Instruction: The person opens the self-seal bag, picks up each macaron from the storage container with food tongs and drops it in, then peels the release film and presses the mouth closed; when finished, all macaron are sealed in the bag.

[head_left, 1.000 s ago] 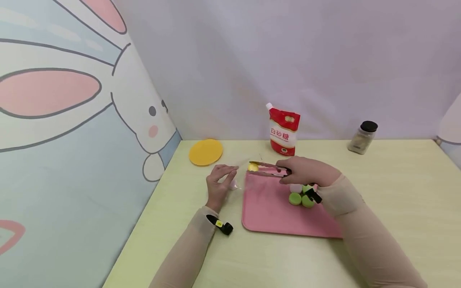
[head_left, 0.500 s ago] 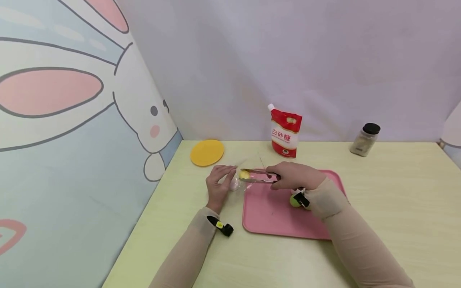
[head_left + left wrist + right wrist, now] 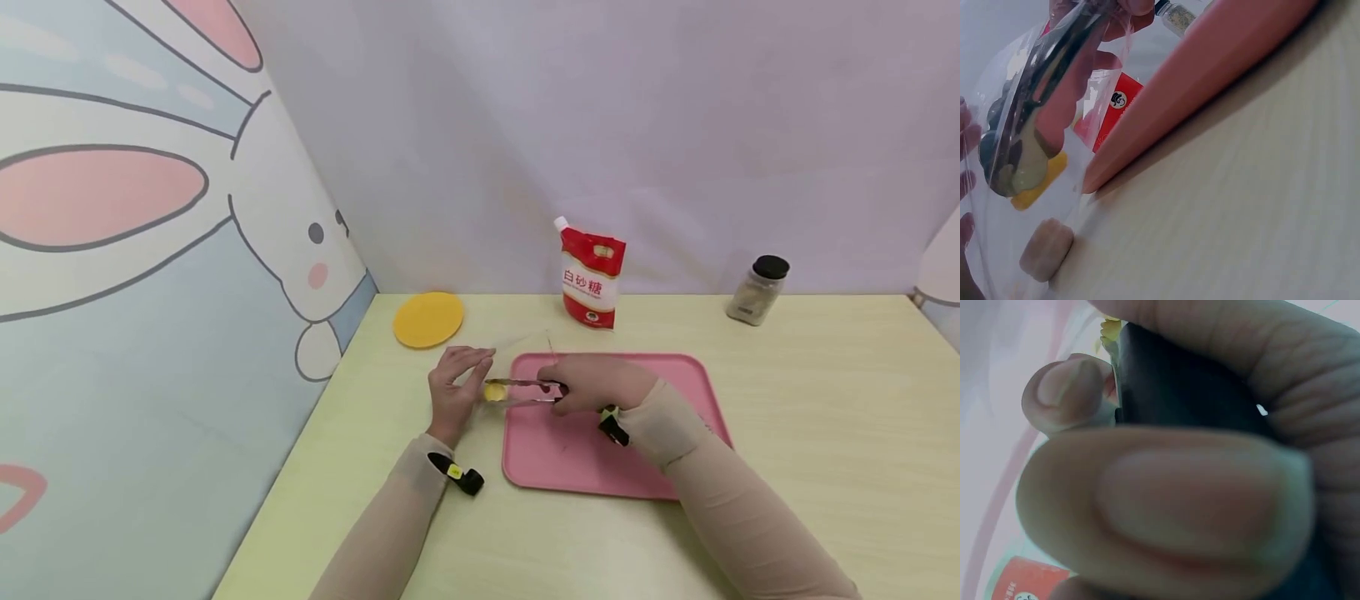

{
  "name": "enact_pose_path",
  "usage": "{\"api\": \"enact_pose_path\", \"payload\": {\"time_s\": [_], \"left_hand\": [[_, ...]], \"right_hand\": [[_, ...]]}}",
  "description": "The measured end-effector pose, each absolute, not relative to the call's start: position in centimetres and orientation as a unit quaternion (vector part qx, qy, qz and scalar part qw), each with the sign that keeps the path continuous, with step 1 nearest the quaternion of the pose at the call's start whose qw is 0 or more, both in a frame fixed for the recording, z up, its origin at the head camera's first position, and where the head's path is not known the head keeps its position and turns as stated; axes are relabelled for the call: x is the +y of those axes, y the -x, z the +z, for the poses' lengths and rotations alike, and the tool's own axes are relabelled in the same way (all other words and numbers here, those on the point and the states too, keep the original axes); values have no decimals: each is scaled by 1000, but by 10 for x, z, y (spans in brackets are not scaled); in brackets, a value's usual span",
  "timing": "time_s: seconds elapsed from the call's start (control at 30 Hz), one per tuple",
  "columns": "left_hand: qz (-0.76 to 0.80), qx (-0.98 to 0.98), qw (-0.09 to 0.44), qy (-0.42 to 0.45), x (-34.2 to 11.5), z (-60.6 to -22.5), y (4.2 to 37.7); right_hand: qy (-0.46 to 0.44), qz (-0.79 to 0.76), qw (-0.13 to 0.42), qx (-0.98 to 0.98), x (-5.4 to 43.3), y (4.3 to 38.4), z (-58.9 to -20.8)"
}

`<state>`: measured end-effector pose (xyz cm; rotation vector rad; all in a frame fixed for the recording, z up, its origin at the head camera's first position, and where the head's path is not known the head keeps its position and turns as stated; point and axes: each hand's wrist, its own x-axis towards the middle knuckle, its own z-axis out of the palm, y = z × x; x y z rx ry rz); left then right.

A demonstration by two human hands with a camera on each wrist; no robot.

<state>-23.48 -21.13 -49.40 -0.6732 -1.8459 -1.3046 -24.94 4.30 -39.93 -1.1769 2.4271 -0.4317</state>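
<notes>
My left hand (image 3: 453,387) pinches the edge of a clear plastic bag (image 3: 991,240) left of the pink tray (image 3: 570,467). With my right hand (image 3: 600,382) I grip a pair of tongs (image 3: 531,382), whose dark handle (image 3: 1179,381) fills much of the right wrist view. A yellow macaron (image 3: 495,392) sits between the tong ends, close to the left fingers. The left wrist view shows the scalloped tong heads (image 3: 1029,165) within the bag's outline. Low in that bag lies a pale pink macaron (image 3: 1046,250). My right hand and forearm hide the tray's other macarons.
A yellow plate (image 3: 429,320) lies at the back left of the table. Behind the tray stands a red and white sugar pouch (image 3: 591,275). A jar with a black lid (image 3: 757,292) is at the back right, near the wall.
My right hand has moved left and toward me, carrying the yellow macaron in the tongs from the tray's back left corner to the bag. The left hand has stayed in place.
</notes>
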Motion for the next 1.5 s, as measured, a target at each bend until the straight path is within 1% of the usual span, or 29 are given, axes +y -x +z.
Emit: {"api": "enact_pose_path", "payload": {"time_s": [0.3,0.8,1.07,1.17,1.3,1.5], "left_hand": [[-511,-725,378,264,-212,-492,234],[-514,-727,368,268,-213,-490,234],[-510,-724,371,279,-212,-491,234],[-506,-723,372,288,-211,-490,234],[-501,-723,377,291,-209,-487,233],[-509,-725,368,283,-205,-478,225]], "right_hand": [[425,-170,212,863,42,247,-397],[424,-169,204,866,43,245,-393],[383,-154,214,886,46,244,-389],[357,-130,205,902,49,242,-382],[339,-89,170,921,57,239,-370],[332,-103,134,928,78,235,-359]]}}
